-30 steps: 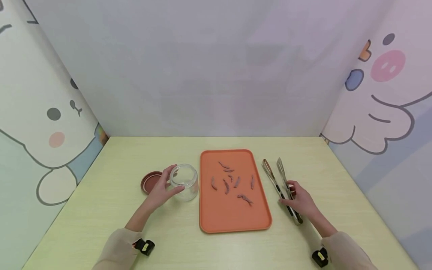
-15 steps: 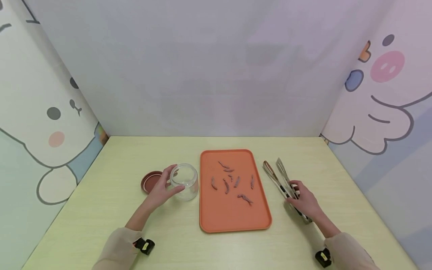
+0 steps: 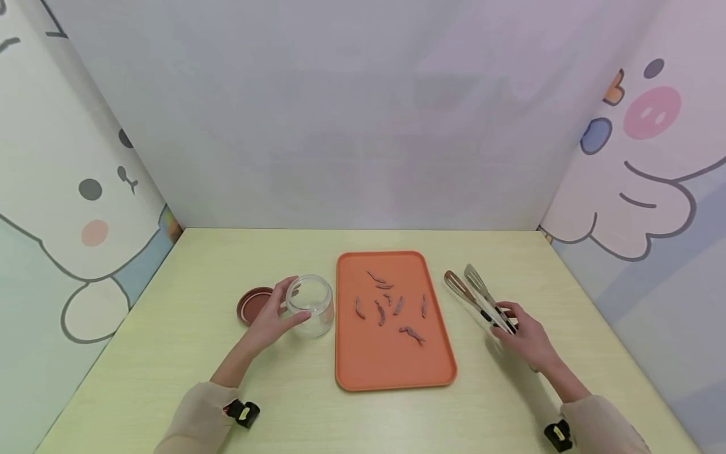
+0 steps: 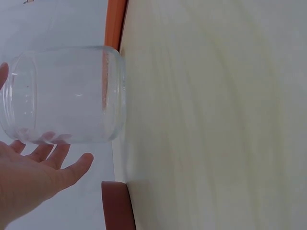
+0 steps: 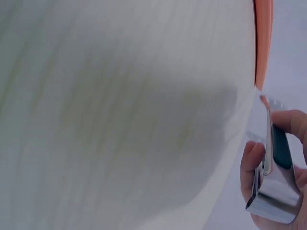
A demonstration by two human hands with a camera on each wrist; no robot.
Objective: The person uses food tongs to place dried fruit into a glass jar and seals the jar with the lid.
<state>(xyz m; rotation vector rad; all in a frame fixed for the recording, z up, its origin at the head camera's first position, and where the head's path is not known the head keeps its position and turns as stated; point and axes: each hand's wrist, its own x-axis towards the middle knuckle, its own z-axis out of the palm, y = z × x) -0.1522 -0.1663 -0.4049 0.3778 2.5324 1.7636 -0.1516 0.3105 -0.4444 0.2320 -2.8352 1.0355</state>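
My left hand [image 3: 269,325] is around a clear glass jar [image 3: 320,323], thumb on the near side and fingers on the far side. The jar stands upright and uncovered on the table; in the left wrist view the fingertips touch its wall. My right hand [image 3: 527,340] grips metal tongs [image 3: 460,287] by their dark-padded arms, above the table to the right of the tray. The tongs' two slotted heads point away and stand apart. In the right wrist view, their bent metal end [image 5: 276,201] shows below the fingers.
Between the hands lies an orange tray [image 3: 391,372] bearing several small, slender pinkish-grey pieces [image 3: 381,313], some fish-like. A round reddish-brown lid or shallow dish [image 3: 251,307] lies left of the jar, partly behind the left hand. A pale curtain [image 3: 340,126] stands behind the table.
My right hand has moved right and toward me with the tongs, lifting them off the table; their heads have drawn somewhat closer together. The left hand and jar have stayed put.
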